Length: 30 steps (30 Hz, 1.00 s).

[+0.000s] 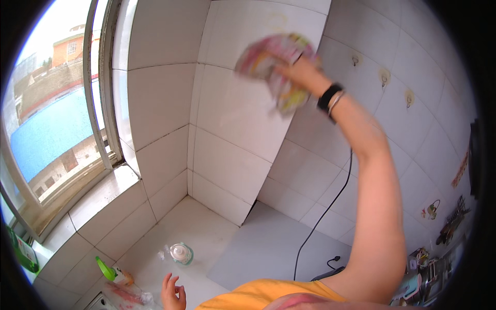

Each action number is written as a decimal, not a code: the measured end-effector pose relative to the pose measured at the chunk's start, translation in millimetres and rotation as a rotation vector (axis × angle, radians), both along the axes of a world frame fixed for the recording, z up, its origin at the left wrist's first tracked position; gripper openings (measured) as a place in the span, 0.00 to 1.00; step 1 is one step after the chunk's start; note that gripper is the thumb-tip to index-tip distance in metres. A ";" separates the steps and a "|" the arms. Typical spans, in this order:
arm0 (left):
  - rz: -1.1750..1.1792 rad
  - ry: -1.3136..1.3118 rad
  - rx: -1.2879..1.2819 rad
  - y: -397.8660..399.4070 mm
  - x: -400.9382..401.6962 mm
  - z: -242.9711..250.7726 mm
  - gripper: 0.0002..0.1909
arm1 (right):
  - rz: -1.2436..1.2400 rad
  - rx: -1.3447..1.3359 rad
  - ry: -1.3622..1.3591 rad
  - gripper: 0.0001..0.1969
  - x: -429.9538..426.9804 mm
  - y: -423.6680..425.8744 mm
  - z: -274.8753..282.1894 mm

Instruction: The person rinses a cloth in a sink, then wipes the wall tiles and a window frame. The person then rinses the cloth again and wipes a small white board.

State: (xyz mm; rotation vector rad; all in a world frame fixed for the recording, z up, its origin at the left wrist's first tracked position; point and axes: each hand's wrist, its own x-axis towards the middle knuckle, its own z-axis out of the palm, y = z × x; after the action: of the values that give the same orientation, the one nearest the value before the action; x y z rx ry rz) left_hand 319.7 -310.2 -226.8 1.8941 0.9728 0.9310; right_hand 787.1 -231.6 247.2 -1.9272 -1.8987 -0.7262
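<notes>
My right hand (300,75), with a black band and a silver bangle at the wrist, is raised against the white wall tiles (236,100). It holds a pink, white and yellow patterned cloth (259,58), blurred, spread over the tiled wall near its outer corner. Low in the view, my left hand (173,292) is held up with its fingers apart and nothing in it. Beyond that hand, a bottle with a white top and pale green base (181,254) stands on the light counter (193,221).
A spray bottle with a green head (106,268) and a plastic bag (126,296) lie at lower left. A green bottle (23,250) is by the window (93,116). A black cable (321,217) hangs before the wall; several hooks (384,79) are fixed at right.
</notes>
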 end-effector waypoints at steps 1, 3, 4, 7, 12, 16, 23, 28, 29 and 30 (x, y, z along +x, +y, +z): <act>0.018 0.004 -0.022 0.0 -3.4 -7.4 0.16 | 0.034 0.199 -0.415 0.21 12.8 1.2 36.3; 0.048 0.030 0.005 -2.2 -8.4 -10.4 0.17 | -0.459 0.214 -0.747 0.23 9.3 8.7 92.9; 0.086 0.049 -0.006 -3.0 -10.4 -10.0 0.17 | -0.807 0.031 -0.777 0.24 -4.2 11.5 116.8; 0.155 0.031 -0.072 1.0 -12.2 -29.1 0.16 | -0.664 0.483 -0.616 0.35 -20.0 28.9 135.6; 0.194 0.001 -0.141 5.0 -11.7 -50.1 0.17 | -0.612 0.390 -0.666 0.31 -54.8 100.3 111.5; 0.157 0.040 -0.082 10.2 -0.9 -25.5 0.17 | -0.466 0.238 -0.645 0.29 -39.1 154.2 44.6; 0.095 0.014 -0.073 0.3 -20.2 -15.0 0.16 | -0.106 -0.053 -0.480 0.34 13.9 160.6 -169.7; 0.146 0.032 -0.090 -6.5 -34.5 -26.7 0.16 | -0.305 -0.362 -0.269 0.35 29.8 151.6 -116.1; 0.164 0.047 -0.103 -7.2 -36.4 -30.1 0.16 | -0.258 -0.071 -0.477 0.34 31.8 155.3 -89.2; 0.186 0.048 -0.114 -9.5 -39.2 -38.0 0.16 | -0.260 -0.049 -0.488 0.33 13.5 154.7 -55.8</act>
State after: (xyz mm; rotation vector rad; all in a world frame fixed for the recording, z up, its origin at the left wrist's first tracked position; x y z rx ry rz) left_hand 280.5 -319.7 -264.7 1.7599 1.2220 0.9192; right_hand 800.5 -76.9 191.3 -2.2042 -1.9518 -1.3431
